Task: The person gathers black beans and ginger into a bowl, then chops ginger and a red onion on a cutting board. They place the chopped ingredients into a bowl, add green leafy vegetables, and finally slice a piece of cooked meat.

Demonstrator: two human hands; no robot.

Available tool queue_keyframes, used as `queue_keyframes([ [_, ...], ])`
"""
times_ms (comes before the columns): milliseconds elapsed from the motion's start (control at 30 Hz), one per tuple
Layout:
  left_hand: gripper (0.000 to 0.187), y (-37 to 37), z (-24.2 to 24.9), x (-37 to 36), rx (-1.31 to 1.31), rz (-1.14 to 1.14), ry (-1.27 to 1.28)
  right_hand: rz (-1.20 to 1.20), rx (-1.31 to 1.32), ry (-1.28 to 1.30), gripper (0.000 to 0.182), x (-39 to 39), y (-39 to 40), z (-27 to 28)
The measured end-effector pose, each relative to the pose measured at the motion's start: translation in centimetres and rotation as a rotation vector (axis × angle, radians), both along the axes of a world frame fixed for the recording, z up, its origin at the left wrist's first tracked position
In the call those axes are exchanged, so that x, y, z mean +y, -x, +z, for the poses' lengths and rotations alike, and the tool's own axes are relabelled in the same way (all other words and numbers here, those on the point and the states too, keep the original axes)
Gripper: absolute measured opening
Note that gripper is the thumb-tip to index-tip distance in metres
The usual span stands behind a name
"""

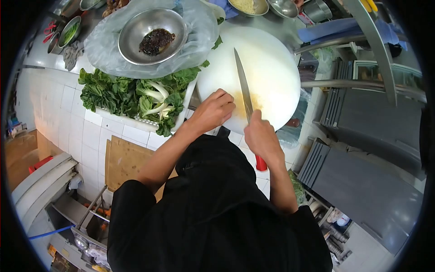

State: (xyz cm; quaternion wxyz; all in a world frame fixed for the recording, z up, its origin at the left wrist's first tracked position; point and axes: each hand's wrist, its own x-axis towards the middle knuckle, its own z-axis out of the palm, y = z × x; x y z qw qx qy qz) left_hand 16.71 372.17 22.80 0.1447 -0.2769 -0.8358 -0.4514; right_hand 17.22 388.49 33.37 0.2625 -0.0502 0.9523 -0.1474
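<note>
My right hand (263,138) is wrapped round the red handle (260,163) of a long kitchen knife (242,79). Its blade points away from me, over a thick round white chopping board (276,59). At the board's near left edge is my left hand (215,108), with curled fingers pressed together; whether anything is inside them is hidden. A brownish stain marks the board near the blade. Left of the board, leafy greens with white stalks (156,97) fill a white plastic basket (188,93).
A steel bowl of dark sauce-like stuff (122,43) rests on a clear plastic bag (102,50) beyond the greens. More metal bowls (283,7) stand at the back. Metal rails (326,84) and grey cabinets (362,181) are on the right. Flattened cardboard (122,161) lies at lower left.
</note>
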Motion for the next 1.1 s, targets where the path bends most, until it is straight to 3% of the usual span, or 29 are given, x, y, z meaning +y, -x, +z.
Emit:
queue_keyframes([
  [67,0.024,-0.1,0.0,-0.2,-0.020,0.019,0.009,0.016,-0.105,-0.035,0.022,-0.2,-0.7,2.0],
  [267,0.028,-1.4,0.1,-0.5,-0.057,0.063,0.025,-0.030,-0.078,0.000,0.024,-0.5,-0.2,0.1],
  [400,0.031,-1.9,-0.2,-0.2,-0.051,0.201,-0.040,-0.017,0.153,0.076,0.024,0.3,0.5,-3.7],
  [533,0.032,-1.2,0.9,0.7,-0.148,0.382,0.022,-0.125,0.018,0.260,0.021,4.0,1.9,-0.3],
  [600,0.033,-0.3,2.7,2.0,-0.154,0.384,0.103,-0.294,-0.027,0.258,0.019,4.6,1.7,2.4],
  [667,0.033,0.2,3.0,2.2,-0.157,0.385,0.188,-0.264,0.011,0.229,0.019,6.0,1.0,1.7],
  [733,0.034,0.6,2.8,1.7,-0.279,0.074,0.297,-0.138,0.140,0.164,0.020,6.7,0.4,0.8],
  [767,0.034,0.4,2.8,1.4,-0.274,0.069,0.300,-0.135,0.134,0.163,0.021,6.6,-0.1,0.5],
  [867,0.036,-1.6,3.1,0.4,-0.175,0.078,0.170,0.009,0.152,0.073,0.021,4.3,-1.0,0.4],
  [1033,0.029,-4.4,5.4,-1.6,-0.051,0.462,-0.080,0.040,0.187,-0.011,0.016,-0.1,-1.8,-2.4],
  [1100,0.026,-4.9,5.9,-2.3,-0.036,0.471,-0.089,0.042,0.186,-0.015,0.016,0.2,-1.6,-1.7],
])
